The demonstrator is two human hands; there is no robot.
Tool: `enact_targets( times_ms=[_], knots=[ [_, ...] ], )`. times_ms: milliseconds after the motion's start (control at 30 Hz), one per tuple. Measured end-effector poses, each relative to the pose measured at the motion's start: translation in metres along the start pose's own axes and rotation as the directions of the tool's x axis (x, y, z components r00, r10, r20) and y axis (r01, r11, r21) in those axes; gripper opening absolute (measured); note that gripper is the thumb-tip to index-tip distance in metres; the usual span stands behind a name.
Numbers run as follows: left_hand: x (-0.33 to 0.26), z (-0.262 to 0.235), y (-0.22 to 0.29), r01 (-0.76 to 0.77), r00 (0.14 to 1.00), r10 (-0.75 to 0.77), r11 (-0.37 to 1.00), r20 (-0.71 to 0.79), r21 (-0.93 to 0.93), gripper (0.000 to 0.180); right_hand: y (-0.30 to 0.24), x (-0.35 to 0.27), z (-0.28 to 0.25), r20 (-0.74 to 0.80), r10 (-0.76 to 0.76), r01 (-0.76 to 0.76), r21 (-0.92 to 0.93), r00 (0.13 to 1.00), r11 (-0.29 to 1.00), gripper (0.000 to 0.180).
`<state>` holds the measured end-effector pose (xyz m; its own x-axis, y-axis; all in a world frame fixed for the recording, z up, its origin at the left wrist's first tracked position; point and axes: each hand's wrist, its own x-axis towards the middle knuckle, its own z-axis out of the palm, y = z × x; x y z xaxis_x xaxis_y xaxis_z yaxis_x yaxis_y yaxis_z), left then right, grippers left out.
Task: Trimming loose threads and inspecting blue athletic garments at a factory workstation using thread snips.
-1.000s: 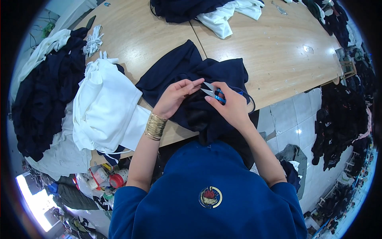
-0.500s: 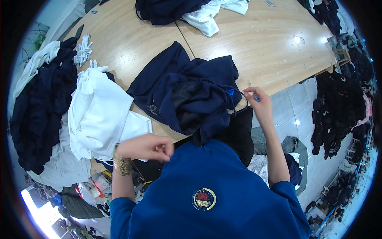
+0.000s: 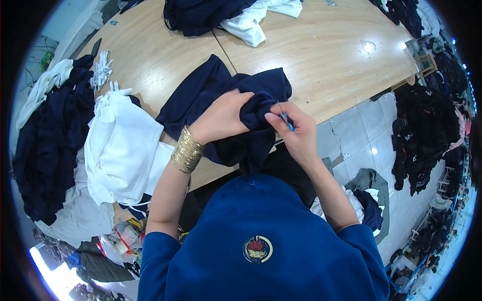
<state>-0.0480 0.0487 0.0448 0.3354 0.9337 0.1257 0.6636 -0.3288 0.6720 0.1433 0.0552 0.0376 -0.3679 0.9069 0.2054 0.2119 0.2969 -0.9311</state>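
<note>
The left hand (image 3: 221, 118) is clenched on a bunched fold of the navy garment (image 3: 226, 105), knuckles up, with a stack of gold bangles (image 3: 187, 150) on the wrist. The right hand (image 3: 296, 133) is closed around small blue snips (image 3: 286, 119), whose tip touches the fold just beside the left thumb. The two hands sit close together over the near edge of the desk (image 3: 326, 55).

The garment lies crumpled at the near edge, about midway along it. Part of it spreads back toward the desk's middle seam, and part hangs over the edge toward the person's lap.

Left of the garment, at the near left part of the desk, sits a white pile (image 3: 123, 145) of folded cloth, touching the garment's left side. Further left, a dark navy heap (image 3: 50, 145) drapes along the left edge, with pale cloth (image 3: 45, 88) beside it. At the far edge a second dark heap (image 3: 201, 15) lies with a white piece (image 3: 251, 25) against it. The right half of the desk shows bare wood.

Off the desk to the right, dark clothes (image 3: 427, 135) hang over the tiled floor (image 3: 361, 145). More cloth (image 3: 369, 200) lies on the floor by the person's right elbow. The person wears a blue top (image 3: 261, 251) with a round badge on it.
</note>
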Motion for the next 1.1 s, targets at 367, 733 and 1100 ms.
enact_targets(
  times_ms=[367, 733, 1100],
  knots=[
    [-0.021, -0.03, 0.057, -0.177, 0.88, -0.21, 0.689, -0.427, -0.703, 0.021, 0.029, 0.009, 0.013, -0.154, 0.036, -0.061, -0.163, 0.987, 0.985, 0.043],
    [-0.073, -0.025, -0.053, 0.45, 0.846, -0.517, 0.825, -0.134, -0.342, 0.041, 0.027, 0.039, -0.062, 0.155, 0.407, -0.435, 0.297, 0.9, 0.85, 0.018],
    [-0.03, 0.022, 0.031, 0.007, 0.999, -0.026, 0.886, -0.035, -0.463, 0.077, -0.036, 0.053, -0.039, 0.171, 0.354, -0.393, 0.348, 0.919, 0.851, 0.015]
  ],
)
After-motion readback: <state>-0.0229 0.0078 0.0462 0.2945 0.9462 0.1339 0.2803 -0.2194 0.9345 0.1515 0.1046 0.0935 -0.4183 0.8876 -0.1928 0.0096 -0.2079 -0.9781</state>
